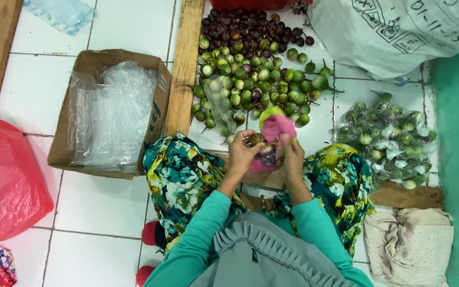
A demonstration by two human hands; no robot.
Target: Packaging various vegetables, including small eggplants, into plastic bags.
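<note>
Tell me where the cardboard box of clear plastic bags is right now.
In the head view, the cardboard box sits on the white tiled floor at the person's left, beside the wooden plank.

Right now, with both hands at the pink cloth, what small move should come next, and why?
Probably rub the small round fruit against the pink cloth. The left hand holds the fruit at the cloth's edge, the right hand grips the cloth, and the pile of green fruit lies ahead.

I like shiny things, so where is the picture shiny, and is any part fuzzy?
Head view: light glints off the clear plastic bags in the cardboard box and off the bagged green fruits; the hands, left and right, look slightly soft; shadows are faint, lighting even.
</note>
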